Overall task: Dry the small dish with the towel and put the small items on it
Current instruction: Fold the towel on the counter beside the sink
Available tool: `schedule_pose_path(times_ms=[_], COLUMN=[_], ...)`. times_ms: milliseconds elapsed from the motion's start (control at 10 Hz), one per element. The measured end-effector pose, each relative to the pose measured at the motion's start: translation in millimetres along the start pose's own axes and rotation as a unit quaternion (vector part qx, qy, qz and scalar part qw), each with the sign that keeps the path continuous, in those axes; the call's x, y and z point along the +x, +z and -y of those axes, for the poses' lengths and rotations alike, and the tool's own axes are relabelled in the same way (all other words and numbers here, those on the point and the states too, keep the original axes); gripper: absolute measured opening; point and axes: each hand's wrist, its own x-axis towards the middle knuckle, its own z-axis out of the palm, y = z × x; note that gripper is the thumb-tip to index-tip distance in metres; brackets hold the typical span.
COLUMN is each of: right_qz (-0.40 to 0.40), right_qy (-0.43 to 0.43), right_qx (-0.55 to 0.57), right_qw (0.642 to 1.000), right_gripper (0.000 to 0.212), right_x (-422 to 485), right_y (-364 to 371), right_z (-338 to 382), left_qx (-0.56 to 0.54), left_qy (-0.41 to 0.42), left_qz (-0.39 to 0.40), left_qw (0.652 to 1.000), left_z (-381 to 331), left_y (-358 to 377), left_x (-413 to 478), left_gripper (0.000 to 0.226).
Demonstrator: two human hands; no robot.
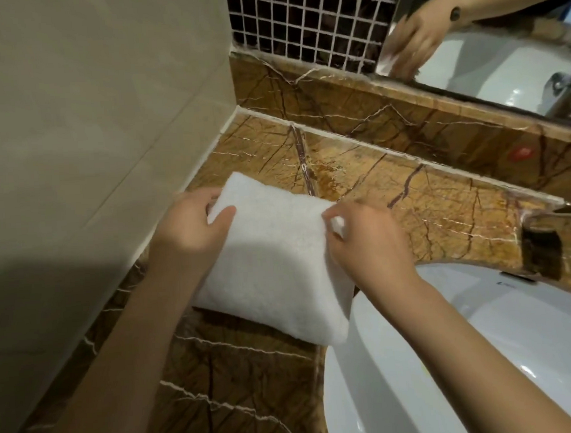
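A folded white towel (273, 256) lies on the brown marble counter (426, 215) beside the basin, its near right corner hanging over the rim. My left hand (192, 228) grips the towel's far left corner, thumb on top. My right hand (368, 238) pinches the towel's right edge, a small fold of white cloth bunched between its fingers. No small dish and no small items are in view.
A white washbasin (483, 355) fills the lower right. A tap (543, 242) stands on the counter at the right edge. A mirror (501, 66) above the marble ledge reflects a hand. A beige tiled wall (74, 128) bounds the counter on the left.
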Motion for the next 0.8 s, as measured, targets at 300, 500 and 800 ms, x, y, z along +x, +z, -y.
schedule_pose_path(times_ms=[300,500,800], right_qz=[-0.003,0.005,0.011], right_qy=[0.008,0.006,-0.045], right_qx=[0.048,0.054,-0.05], right_qw=[0.999,0.999,0.998], right_gripper=[0.022,0.028,0.021], right_x=[-8,0,4], right_y=[16,27,-6], right_z=[16,30,31], left_qx=[-0.008,0.009,0.138], left_qy=[-0.005,0.011,0.108], left_qz=[-0.027,-0.054,-0.041], left_qw=[1.0,0.998,0.984], left_z=[5,15,-9], left_y=[2,-5,-23], left_x=[2,8,2], left_gripper=[0.034,0.033,0.045])
